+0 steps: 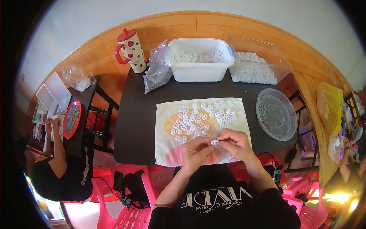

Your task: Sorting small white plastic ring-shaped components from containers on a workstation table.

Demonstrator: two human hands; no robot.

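Observation:
Both my hands meet above the towel's near edge and pinch one small white oval plastic piece (214,142), which shows dark spots like two holes. My left hand (195,152) grips it from the left, thumb and forefinger together. From the right, my right hand (237,145) has its fingertips on the same piece; whether they also hold something tiny cannot be made out. Many loose white oval pieces (191,121) with two holes lie on the pale patterned towel (163,110). To the right stands a round clear plastic tub (280,114) with small thin metal parts inside.
Along the dark table's (133,114) back stand a spotted tumbler (134,51), a bag of grey parts (157,74), a white bin (200,72) and a clear box of white pieces (253,70). At left, another person (59,164) works beside a red tray (72,119); pink chairs (126,217) stand below.

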